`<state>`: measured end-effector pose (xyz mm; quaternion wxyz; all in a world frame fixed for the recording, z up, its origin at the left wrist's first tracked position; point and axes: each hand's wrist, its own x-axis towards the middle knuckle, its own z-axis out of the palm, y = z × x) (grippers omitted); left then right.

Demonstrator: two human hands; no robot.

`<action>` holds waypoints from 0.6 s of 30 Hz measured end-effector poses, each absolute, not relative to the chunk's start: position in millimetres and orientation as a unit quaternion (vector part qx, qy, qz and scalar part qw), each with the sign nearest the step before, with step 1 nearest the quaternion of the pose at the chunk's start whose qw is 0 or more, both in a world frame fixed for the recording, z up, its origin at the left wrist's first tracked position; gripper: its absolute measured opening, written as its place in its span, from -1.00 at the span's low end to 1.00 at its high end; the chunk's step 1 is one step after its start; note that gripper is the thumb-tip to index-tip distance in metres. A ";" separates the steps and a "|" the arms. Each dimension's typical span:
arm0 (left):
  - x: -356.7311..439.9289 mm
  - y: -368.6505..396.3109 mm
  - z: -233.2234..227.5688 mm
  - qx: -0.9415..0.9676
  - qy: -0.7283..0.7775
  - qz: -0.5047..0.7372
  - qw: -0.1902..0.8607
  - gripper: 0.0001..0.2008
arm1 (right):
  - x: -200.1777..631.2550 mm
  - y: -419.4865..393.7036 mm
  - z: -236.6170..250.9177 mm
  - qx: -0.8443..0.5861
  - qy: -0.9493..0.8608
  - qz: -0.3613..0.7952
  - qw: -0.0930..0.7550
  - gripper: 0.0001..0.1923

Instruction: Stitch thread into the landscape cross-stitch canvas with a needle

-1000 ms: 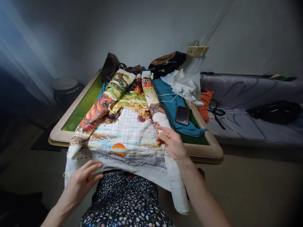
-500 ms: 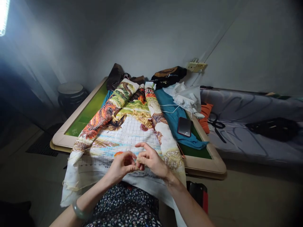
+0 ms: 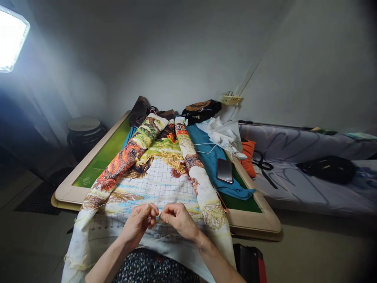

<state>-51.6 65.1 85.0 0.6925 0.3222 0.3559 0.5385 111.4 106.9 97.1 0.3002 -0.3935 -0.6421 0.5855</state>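
A large cross-stitch cloth (image 3: 169,184), with a printed grid and stitched patches, spreads over the table's near edge toward my lap. Its two sides are rolled into long, colourful rolls. Above the near part of the cloth, my left hand (image 3: 141,220) is closed with thumb and fingers pinched together. Close on its right, my right hand (image 3: 179,221) pinches too, its fingertips nearly meeting those of the left. Whatever lies between the fingers is too fine to make out. Loose yellowish threads (image 3: 173,158) lie on the stitched part farther up.
Beneath the cloth stands a table (image 3: 66,188) with a green top and pale rim. A phone (image 3: 224,171) rests on teal fabric (image 3: 206,149) at the right, near a crumpled white plastic bag (image 3: 222,133). A bright lamp (image 3: 11,39) shines at upper left; a stool (image 3: 84,131) stands behind.
The view has tilted upward, so the table sits lower in the picture. My right index finger, stretched out before, is now curled into a pinch, and both hands have turned slightly.
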 end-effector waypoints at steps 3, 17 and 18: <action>-53.8 65.8 82.3 0.259 0.315 0.577 0.708 -0.66 | 109.3 105.7 98.3 -0.394 -0.638 0.592 0.296 -0.73; -49.9 56.3 70.3 0.534 0.441 0.518 0.501 -0.54 | 109.2 106.4 95.5 -0.425 -0.640 0.571 0.288 -0.75; -49.3 56.5 69.2 0.546 0.462 0.501 0.487 -0.66 | 109.4 105.8 96.7 -0.424 -0.640 0.571 0.290 -0.75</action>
